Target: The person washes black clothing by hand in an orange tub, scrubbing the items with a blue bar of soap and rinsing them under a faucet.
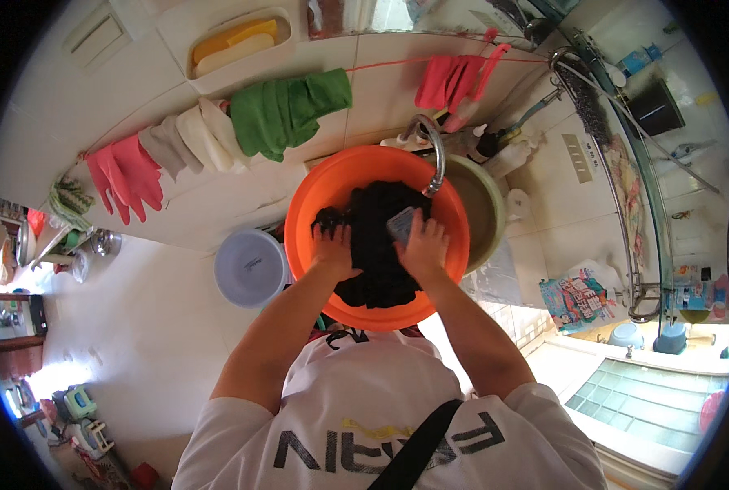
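Observation:
Before me, an orange plastic basin (377,317) contains a bunched black cloth garment (380,257). My left hand (334,250) lies palm down at the garment's left side, thumb spread, its fingertips against a dark bunched fold. In my right hand (426,245) is a grey-blue rectangular block (401,224), probably a scrubbing brush, resting on the cloth. Its underside is hidden. A curved metal faucet (441,159) reaches over the basin's upper right rim, close to the right hand.
Left of the basin stands a pale blue bucket (251,268); a greenish basin (484,214) sits partly beneath it at right. Pink rubber gloves (129,174) and a green cloth (291,110) hang from a line on the tiled wall. A printed plastic packet (582,297) lies to the right.

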Available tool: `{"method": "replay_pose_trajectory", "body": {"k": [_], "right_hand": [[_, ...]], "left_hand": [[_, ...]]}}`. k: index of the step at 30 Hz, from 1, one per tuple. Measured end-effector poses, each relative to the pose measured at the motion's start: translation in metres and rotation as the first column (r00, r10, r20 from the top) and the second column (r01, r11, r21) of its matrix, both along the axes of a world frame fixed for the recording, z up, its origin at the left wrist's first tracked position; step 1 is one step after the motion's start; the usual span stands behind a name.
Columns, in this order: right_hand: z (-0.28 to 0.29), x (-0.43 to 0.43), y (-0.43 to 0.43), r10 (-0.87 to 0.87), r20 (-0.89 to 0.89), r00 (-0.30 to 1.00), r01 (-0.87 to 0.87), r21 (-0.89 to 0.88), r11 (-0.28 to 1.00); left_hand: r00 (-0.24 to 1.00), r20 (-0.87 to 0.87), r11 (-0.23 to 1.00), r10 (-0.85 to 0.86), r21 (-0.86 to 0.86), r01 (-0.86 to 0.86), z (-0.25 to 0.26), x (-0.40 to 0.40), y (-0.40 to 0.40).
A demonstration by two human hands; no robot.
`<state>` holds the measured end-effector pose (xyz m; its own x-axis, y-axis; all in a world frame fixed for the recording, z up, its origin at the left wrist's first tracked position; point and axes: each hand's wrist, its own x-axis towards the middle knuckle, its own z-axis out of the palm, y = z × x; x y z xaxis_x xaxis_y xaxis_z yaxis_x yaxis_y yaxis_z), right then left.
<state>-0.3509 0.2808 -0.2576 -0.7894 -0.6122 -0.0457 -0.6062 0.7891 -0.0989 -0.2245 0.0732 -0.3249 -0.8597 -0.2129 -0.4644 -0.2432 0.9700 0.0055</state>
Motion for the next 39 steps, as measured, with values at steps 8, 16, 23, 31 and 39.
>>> {"method": "replay_pose_trajectory", "body": {"k": [8, 16, 23, 31, 39], "right_hand": [[-0.010, 0.033, 0.000, 0.200, 0.006, 0.980, -0.200, 0.023, 0.980], [-0.034, -0.060, -0.029, 0.125, -0.027, 0.992, -0.127, -0.057, 0.990], [-0.040, 0.007, -0.045, 0.451, 0.020, 0.893, -0.415, -0.352, 0.839], [-0.026, -0.055, -0.017, 0.534, -0.179, 0.826, -0.563, -0.250, 0.787], [-0.030, -0.005, -0.010, 0.458, 0.027, 0.888, -0.434, -0.275, 0.858]], "left_hand": [[0.920, 0.372, 0.986, -0.122, -0.060, 0.155, 0.036, -0.010, -0.001], [0.840, 0.534, 0.989, -0.090, -0.049, 0.137, 0.059, 0.013, 0.062], [0.958, 0.258, 0.991, 0.125, 0.014, -0.133, 0.067, 0.035, 0.091], [0.882, 0.422, 0.974, 0.210, -0.009, -0.228, 0.066, 0.039, 0.100], [0.857, 0.483, 0.976, 0.178, 0.023, -0.216, 0.090, 0.021, 0.080]]}}
